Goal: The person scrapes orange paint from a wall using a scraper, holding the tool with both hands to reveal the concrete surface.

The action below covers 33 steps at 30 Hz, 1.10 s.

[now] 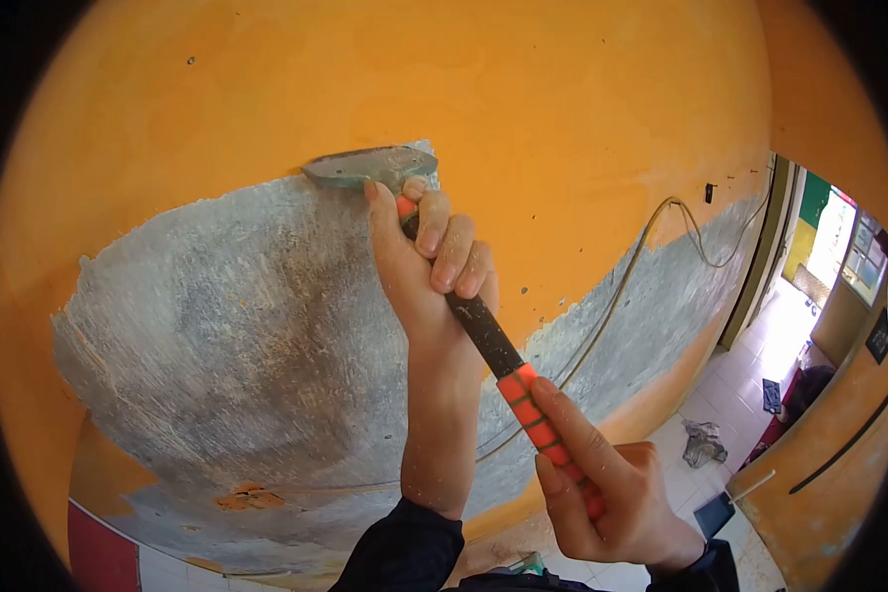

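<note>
A scraper (370, 166) with a wide metal blade and a long black and orange handle lies against the wall. Its blade touches the upper edge of a bare grey patch (237, 316), where orange paint (562, 118) borders it. My left hand (429, 257) is closed around the upper handle, just below the blade. Lower down, my right hand (607, 483) grips the orange end of the handle, which has dark stripes. Pale dust specks cover both hands.
A cable (617, 296) hangs on the wall to the right. Farther right are an open doorway (824, 237) and a tiled floor (696, 395) with a crumpled plastic bag (703, 444). A red panel (104, 553) shows at the lower left.
</note>
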Motion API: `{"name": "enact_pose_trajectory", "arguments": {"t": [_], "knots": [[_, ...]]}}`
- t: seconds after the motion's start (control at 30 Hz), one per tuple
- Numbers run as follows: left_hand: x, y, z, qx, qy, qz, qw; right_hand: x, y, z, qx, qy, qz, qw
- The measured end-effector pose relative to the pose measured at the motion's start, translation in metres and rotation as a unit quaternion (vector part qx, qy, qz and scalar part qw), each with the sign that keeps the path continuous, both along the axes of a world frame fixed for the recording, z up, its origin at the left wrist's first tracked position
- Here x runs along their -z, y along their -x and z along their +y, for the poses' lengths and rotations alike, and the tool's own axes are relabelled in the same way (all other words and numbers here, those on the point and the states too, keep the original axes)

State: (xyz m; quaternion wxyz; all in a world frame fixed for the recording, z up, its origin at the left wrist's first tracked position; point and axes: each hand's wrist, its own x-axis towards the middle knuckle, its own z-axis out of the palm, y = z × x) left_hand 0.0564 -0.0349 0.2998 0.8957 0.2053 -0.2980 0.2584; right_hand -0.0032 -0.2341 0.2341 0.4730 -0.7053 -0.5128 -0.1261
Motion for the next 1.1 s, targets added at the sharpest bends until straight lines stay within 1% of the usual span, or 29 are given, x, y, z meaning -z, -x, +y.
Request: {"name": "enact_pose_trajectory", "arguments": {"t": [0.07,0.17,0.27,0.3,0.37,0.4,0.47,0.5,0.57,0.6,0.67,0.7,0.77,0.87,0.97,1.0,1.07,1.1], "knots": [[0.006,0.003,0.001,0.016,0.003,0.015,1.000,-0.004,0.009,0.001,0.010,0.017,0.026,0.999],[0.009,0.001,0.006,0.017,-0.016,-0.011,1.000,-0.003,0.007,0.003,0.012,0.010,-0.004,1.000],[0.000,0.003,0.001,0.009,0.011,0.006,1.000,-0.006,0.006,0.002,0.008,-0.005,0.004,1.000],[0.005,0.005,0.001,0.008,0.011,0.010,1.000,-0.005,0.007,-0.001,0.008,-0.005,0.007,1.000],[0.015,0.005,0.003,0.028,0.002,-0.011,1.000,-0.001,0.006,-0.008,-0.024,0.003,0.026,0.999],[0.010,0.003,0.003,0.029,0.002,-0.016,0.999,-0.002,0.002,-0.006,-0.023,0.003,0.021,0.999],[0.003,0.004,0.003,0.002,0.002,-0.007,1.000,0.000,-0.003,-0.001,0.006,0.028,-0.033,0.999],[0.004,0.006,0.002,0.000,0.005,0.001,1.000,0.001,-0.001,-0.002,0.004,0.030,-0.025,0.999],[0.001,0.006,-0.001,0.007,0.010,0.002,1.000,0.000,0.001,-0.003,-0.014,-0.018,-0.002,1.000],[0.006,0.005,0.002,0.007,0.008,0.003,1.000,0.000,0.004,-0.004,-0.014,-0.020,-0.001,1.000],[0.011,0.004,0.004,0.047,-0.019,-0.037,0.998,-0.001,0.006,-0.007,-0.012,0.030,0.008,0.999],[0.011,0.000,0.007,0.048,-0.021,-0.036,0.998,-0.001,0.003,-0.005,-0.011,0.029,0.009,0.999],[-0.004,0.004,0.000,0.005,0.007,0.000,1.000,0.000,-0.002,0.000,-0.013,-0.001,0.005,1.000],[0.007,0.005,-0.004,0.008,0.010,0.038,0.999,0.002,0.001,-0.010,-0.008,0.005,0.012,1.000],[0.016,-0.009,-0.006,-0.002,-0.025,0.014,1.000,0.008,-0.004,-0.009,0.023,-0.002,0.017,1.000],[0.007,-0.011,-0.008,-0.014,-0.024,0.025,0.999,0.008,-0.005,-0.007,0.021,0.002,0.022,1.000],[0.002,-0.006,-0.013,-0.025,-0.012,0.053,0.998,0.006,-0.005,0.000,0.013,-0.037,0.050,0.998],[-0.002,-0.005,-0.014,-0.035,-0.003,0.064,0.997,0.007,-0.003,-0.002,0.012,-0.037,0.048,0.998]]}}
